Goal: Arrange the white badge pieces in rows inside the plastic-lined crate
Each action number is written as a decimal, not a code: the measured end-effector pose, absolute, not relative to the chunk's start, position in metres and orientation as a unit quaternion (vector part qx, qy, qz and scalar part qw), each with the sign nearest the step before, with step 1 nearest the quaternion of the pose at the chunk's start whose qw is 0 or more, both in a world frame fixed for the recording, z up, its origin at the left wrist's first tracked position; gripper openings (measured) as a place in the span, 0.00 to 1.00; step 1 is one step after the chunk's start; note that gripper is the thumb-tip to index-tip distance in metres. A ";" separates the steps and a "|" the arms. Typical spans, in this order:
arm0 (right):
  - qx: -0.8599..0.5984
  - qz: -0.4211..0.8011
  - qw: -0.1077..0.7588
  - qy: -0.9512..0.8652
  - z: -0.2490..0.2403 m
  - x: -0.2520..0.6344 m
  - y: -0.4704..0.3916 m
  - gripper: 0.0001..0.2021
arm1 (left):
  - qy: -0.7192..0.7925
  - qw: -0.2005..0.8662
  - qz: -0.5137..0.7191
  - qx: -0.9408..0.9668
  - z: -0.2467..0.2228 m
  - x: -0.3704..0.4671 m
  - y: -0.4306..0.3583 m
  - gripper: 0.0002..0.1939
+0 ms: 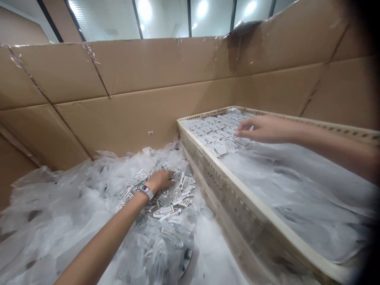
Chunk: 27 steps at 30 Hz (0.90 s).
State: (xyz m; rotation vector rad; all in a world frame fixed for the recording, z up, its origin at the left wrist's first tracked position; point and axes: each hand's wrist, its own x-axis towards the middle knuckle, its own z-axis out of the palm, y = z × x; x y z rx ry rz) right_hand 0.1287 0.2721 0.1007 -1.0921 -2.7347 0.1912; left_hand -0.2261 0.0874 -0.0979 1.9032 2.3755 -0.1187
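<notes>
Left hand point(160, 180) in a loose pile of white pieces point(164, 211), right hand point(258, 128) over the rows point(209, 130).
Left's curled, right's half-bent, honestly can't tell if either's got one; rows sit at the crate's point(234, 202) far end.

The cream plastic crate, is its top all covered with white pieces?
Only partly: flat white pieces lie in rows at the far end of the crate, while crumpled translucent plastic sheeting shows nearer.
</notes>
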 end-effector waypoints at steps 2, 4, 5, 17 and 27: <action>-0.369 0.069 0.101 -0.921 0.100 0.129 0.273 0.20 | 0.772 0.060 -0.032 0.632 -0.098 -0.233 0.089 0.22; -0.367 0.074 0.105 -0.921 0.101 0.129 0.274 0.20 | 0.767 0.068 -0.015 0.638 -0.099 -0.238 0.088 0.22; -0.365 0.076 0.107 -0.922 0.101 0.129 0.274 0.20 | 0.764 0.071 -0.004 0.641 -0.101 -0.241 0.086 0.22; -0.344 0.057 0.206 -0.914 0.109 0.132 0.272 0.19 | 0.737 0.088 0.335 0.581 -0.089 -0.264 0.060 0.31; -0.090 0.080 0.267 -0.956 0.127 0.077 0.188 0.13 | 0.629 0.097 0.515 0.575 -0.005 -0.185 0.040 0.24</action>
